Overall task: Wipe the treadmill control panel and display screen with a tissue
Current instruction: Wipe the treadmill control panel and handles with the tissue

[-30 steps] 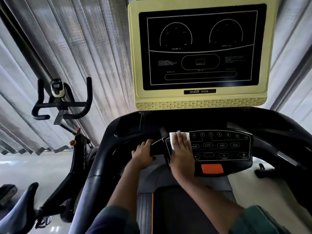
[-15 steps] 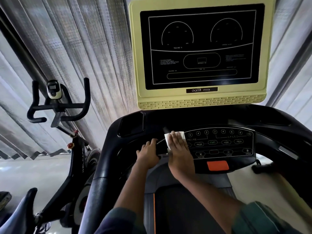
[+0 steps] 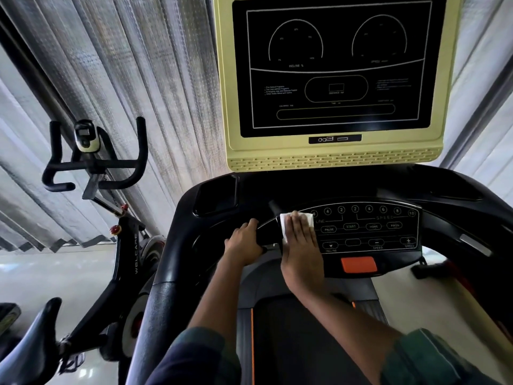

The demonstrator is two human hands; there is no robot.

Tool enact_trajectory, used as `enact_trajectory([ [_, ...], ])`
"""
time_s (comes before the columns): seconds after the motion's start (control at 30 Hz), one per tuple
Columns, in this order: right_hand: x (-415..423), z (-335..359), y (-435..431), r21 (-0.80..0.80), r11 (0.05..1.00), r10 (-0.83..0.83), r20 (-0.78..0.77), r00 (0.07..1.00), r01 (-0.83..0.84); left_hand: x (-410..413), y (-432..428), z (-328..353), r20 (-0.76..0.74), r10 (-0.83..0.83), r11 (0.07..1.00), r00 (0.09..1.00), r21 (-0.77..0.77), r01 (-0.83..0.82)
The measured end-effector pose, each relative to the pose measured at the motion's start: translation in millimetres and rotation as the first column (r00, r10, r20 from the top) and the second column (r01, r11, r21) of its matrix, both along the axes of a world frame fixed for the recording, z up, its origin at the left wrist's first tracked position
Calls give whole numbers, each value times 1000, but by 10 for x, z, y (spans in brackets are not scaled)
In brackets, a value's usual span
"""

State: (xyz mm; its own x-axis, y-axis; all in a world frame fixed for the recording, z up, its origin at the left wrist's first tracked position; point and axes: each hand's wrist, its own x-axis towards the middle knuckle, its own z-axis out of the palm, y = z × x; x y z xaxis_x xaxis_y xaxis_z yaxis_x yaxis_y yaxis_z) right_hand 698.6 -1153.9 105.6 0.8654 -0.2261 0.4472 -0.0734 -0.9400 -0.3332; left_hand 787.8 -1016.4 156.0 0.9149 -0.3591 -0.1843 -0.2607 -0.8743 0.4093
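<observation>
The tissue (image 3: 285, 224) lies flat on the control panel (image 3: 369, 234), up at the panel's ten o'clock corner. It is pinned under the right hand (image 3: 301, 245), and only its top and left edges show. The right hand's fingers are straight and close together, pressing down with the palm rather than pinching. The left hand (image 3: 244, 241), at nine o'clock from the tissue, has its fingers curled round the black bar (image 3: 268, 232) beside the panel.

I would judge the tissue to be very light, soft and limp. It should bunch or tear if dragged hard over the raised button rims, so a flat palm with even pressure suits it. For the upright display screen (image 3: 336, 65) at twelve o'clock, it would likely need folding into a pad and pinching at the edge so it doesn't slip off.

The panel's top row reads 4, 2, then 2, 4, 6, 8, 10 over "SPEED". Below are PAUSE, START, HOME and PROG, then INCLINE and SPEED keys with minus and plus. An unlabelled orange button (image 3: 359, 264) sits at six o'clock. The screen shows "INCLINE %" under its left dial, and the smaller print is too fine to read. The exercise bike (image 3: 122, 245), off at nine o'clock, has "WELCARE" on its frame.
</observation>
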Motion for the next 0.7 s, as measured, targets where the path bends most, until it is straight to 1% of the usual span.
enact_trajectory([
  [0.07,-28,-21,-85,-40,997,66,14,998,-65,-2,-7,-1,2,1,1000,1000,2,-1],
  [0.1,22,15,-135,-28,999,45,26,999,-45,-5,-12,-4,-3,2,1000,1000,2,-2],
  [0.2,138,146,-77,93,987,-131,30,991,128,30,-20,28,-27,0,1000,1000,-21,0],
  [0.23,121,132,-21,98,986,-138,23,990,135,60,-25,46,-37,-10,999,999,-35,8],
  [0.27,73,88,30,63,993,-103,18,994,102,87,-35,72,-49,-23,998,999,-51,20],
  [0.33,-40,-8,36,-36,999,29,0,1000,-29,120,-61,122,-84,-54,995,995,-89,47],
  [0.37,-40,-5,-28,-63,996,64,2,998,-64,120,-77,135,-86,-71,993,994,-102,62],
  [0.4,7,24,-100,-69,996,59,10,998,-58,107,-92,137,-73,-77,993,994,-100,70],
  [0.43,68,72,-143,-34,999,11,17,1000,-10,87,-100,127,-50,-78,993,996,-87,74],
  [0.5,144,157,-135,100,988,-124,25,992,121,45,-106,89,4,-70,996,998,-56,70],
  [0.53,137,149,-83,121,982,-150,19,989,146,34,-103,76,21,-63,997,998,-49,64],
  [0.57,103,104,-22,99,987,-132,11,991,130,27,-101,66,31,-62,997,998,-46,63],
  [0.67,-28,-39,-37,-56,997,43,-14,999,-43,32,-105,52,41,-58,997,997,-41,60],
  [0.7,-3,-23,-113,-67,996,52,-8,999,-53,36,-106,47,43,-56,998,998,-40,57],
])
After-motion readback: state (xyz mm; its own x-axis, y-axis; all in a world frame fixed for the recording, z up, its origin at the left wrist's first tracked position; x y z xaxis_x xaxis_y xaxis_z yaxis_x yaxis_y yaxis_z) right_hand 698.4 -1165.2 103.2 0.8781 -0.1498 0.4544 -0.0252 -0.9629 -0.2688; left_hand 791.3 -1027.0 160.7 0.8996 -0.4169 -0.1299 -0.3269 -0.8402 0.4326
